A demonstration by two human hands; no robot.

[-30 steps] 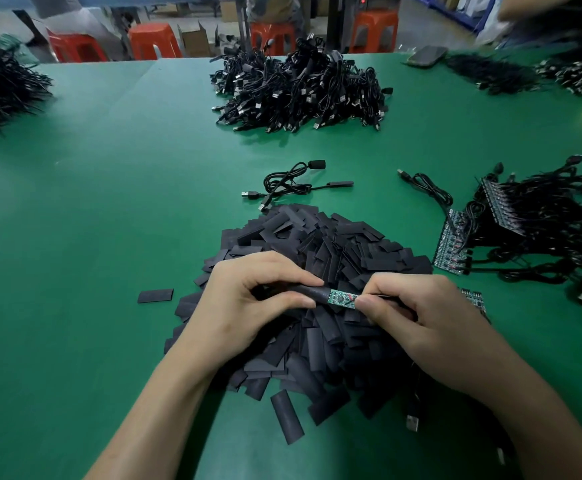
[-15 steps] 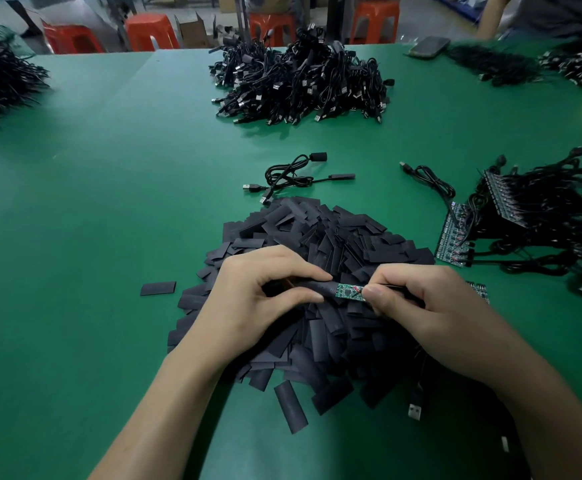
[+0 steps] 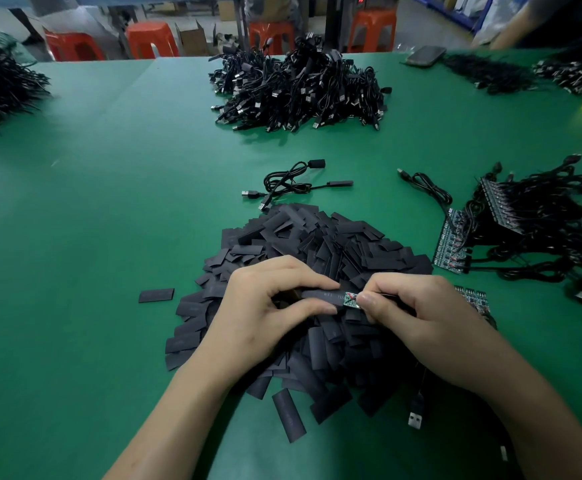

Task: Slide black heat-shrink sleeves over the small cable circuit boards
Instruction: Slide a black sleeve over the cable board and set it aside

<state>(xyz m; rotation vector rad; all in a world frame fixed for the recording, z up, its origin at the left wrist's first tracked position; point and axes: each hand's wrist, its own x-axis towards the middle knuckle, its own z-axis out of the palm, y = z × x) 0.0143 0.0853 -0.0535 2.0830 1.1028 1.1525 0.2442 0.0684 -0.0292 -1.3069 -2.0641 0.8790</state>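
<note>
Head view: sleeve point(image 3: 324, 295) and circuit board point(image 3: 350, 300) are held just above the sleeve pile point(image 3: 317, 244) on the green desk point(image 3: 109, 237).

Grip: the left hand point(image 3: 275, 306) has its fingers point(image 3: 310, 277) curled, pinching the sleeve between thumb and forefinger. The right hand point(image 3: 417, 313) pinches the board's right end; its cable is hidden under that hand.

Axis: both run left–right, near level. The board's free end points left into the sleeve mouth, and only a short green stretch shows.

Judgement: the sleeve is light, thin and soft and flattens under pressure, so pinch its edges to keep the mouth open. The board is light and stiff with probably fragile solder joints; hold it by its edges.
</note>
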